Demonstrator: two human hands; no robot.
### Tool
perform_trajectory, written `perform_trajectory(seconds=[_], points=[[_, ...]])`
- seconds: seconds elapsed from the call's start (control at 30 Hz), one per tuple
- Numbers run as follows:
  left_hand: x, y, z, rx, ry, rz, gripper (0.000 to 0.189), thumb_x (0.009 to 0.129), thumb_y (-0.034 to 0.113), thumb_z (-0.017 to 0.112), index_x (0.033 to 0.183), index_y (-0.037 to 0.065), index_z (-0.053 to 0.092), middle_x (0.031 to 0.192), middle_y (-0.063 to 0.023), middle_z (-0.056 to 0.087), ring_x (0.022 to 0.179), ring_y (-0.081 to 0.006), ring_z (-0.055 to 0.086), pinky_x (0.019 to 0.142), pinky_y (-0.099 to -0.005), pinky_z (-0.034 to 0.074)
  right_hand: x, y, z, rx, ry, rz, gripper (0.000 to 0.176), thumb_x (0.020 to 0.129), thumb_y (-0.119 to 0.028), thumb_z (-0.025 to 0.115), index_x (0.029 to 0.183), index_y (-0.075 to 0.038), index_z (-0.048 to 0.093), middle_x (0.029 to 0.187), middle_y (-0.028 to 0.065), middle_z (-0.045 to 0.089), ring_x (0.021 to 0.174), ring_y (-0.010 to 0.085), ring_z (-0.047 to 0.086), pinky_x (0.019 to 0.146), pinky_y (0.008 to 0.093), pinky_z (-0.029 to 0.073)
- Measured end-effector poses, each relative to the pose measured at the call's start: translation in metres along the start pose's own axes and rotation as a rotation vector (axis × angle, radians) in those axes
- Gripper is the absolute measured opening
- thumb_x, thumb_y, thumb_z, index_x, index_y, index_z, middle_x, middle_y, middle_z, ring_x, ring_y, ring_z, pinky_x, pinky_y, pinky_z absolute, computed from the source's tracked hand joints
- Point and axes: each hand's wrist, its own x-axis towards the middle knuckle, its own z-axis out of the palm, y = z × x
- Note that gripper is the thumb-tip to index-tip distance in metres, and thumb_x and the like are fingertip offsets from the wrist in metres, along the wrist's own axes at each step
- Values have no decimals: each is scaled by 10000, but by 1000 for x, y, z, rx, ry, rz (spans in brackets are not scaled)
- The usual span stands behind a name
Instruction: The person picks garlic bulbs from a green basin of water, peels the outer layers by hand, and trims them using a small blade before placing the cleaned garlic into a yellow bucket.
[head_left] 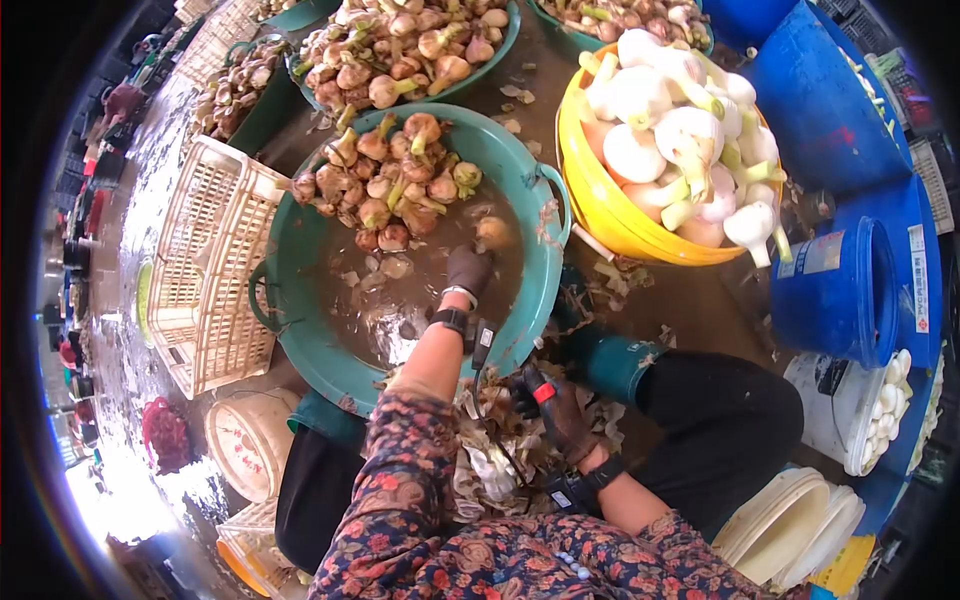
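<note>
My left hand (468, 272), in a dark glove, reaches into the muddy water of a green basin (405, 118). Its fingertips are at the near side of a single garlic bulb (493, 232); whether they grip it is hidden. A pile of brown, unpeeled garlic bulbs (395, 180) fills the far part of this basin. My right hand (565, 418), also gloved, is over my lap with its fingers curled closed. A red band shows near its fingertips, and what it holds I cannot make out. Below both hands lie loose garlic skins (490, 460).
At the right stands a yellow basin (600, 215) heaped with white, peeled garlic bulbs (690, 130). Beside the green basin are stacked cream crates (215, 270). Farther off sits another tub of unpeeled garlic (400, 50). A blue bucket (830, 290) and white pails are on the right.
</note>
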Motion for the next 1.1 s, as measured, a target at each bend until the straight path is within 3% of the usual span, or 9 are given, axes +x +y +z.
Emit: perform_trajectory(seconds=[0.17, 0.4, 0.53, 0.73, 0.83, 0.93, 0.97, 1.03, 1.1], points=[[-85, 7, -68, -540, -432, 124, 321, 755, 180, 680, 1003, -21, 648, 808, -72, 659, 692, -86, 566, 635, -241, 467, 2, -4, -2, 110, 113, -52, 387, 919, -419, 489, 1132, -100, 545, 864, 6, 611, 710, 96, 578, 632, 261, 479], [-223, 18, -96, -716, -440, 344, 555, 730, 155, 760, 1195, 7, 495, 1073, -70, 601, 949, -145, 578, 871, -281, 463, -25, -24, 29, 533, -135, -18, 501, 890, -526, 468, 1050, -63, 574, 837, 41, 642, 664, 114, 616, 550, 247, 485], [-249, -7, -103, -1363, -379, -131, 428, 773, 201, 714, 1101, -9, 537, 1015, -87, 613, 910, -155, 606, 809, -285, 499, -24, -5, 14, -482, 146, -420, 456, 879, -491, 490, 977, -59, 599, 698, 79, 640, 616, 199, 622, 535, 327, 490], [-293, 20, -99, -1051, -371, -71, 293, 806, 220, 688, 1001, 10, 629, 922, -25, 642, 806, -90, 579, 720, -240, 458, -28, 6, 13, -1229, 517, -1143, 367, 799, -326, 603, 1029, -42, 567, 789, 167, 620, 728, 376, 604, 624, 452, 473], [-288, -1, -90, -874, -420, 20, 295, 805, 203, 686, 1018, 9, 621, 958, -32, 637, 831, -97, 586, 747, -249, 465, -39, 11, 19, -1094, 352, -849, 334, 813, -327, 602, 987, -42, 585, 789, 153, 624, 726, 349, 607, 652, 408, 482], [-291, -6, -97, -325, -183, 784, 327, 799, 189, 681, 1062, 13, 596, 1008, -51, 624, 844, -116, 598, 754, -257, 483, -15, 51, 15, -400, 108, -398, 344, 836, -353, 601, 951, -29, 595, 756, 101, 625, 711, 241, 610, 658, 362, 481], [-297, 4, -104, -725, -323, 463, 341, 797, 168, 679, 1086, 18, 579, 1018, -55, 618, 854, -123, 599, 755, -258, 489, -15, 49, 19, 139, -26, -135, 363, 841, -372, 608, 928, -20, 601, 741, 74, 625, 706, 182, 604, 658, 348, 478], [-296, 6, -111, -1105, -544, -189, 402, 773, 119, 689, 1135, 27, 543, 1011, -54, 610, 869, -130, 597, 743, -254, 498, -18, 43, 14, -71, 8, -282, 390, 832, -398, 619, 910, -16, 607, 733, 53, 620, 683, 141, 581, 637, 350, 476], [-301, 4, -116, -1026, -506, -70, 418, 761, 129, 702, 1132, 25, 542, 999, -45, 610, 859, -126, 597, 740, -252, 497, -58, 3, 26, -444, 67, -510, 405, 783, -423, 670, 837, -22, 638, 724, 77, 639, 625, 165, 596, 597, 374, 472]])
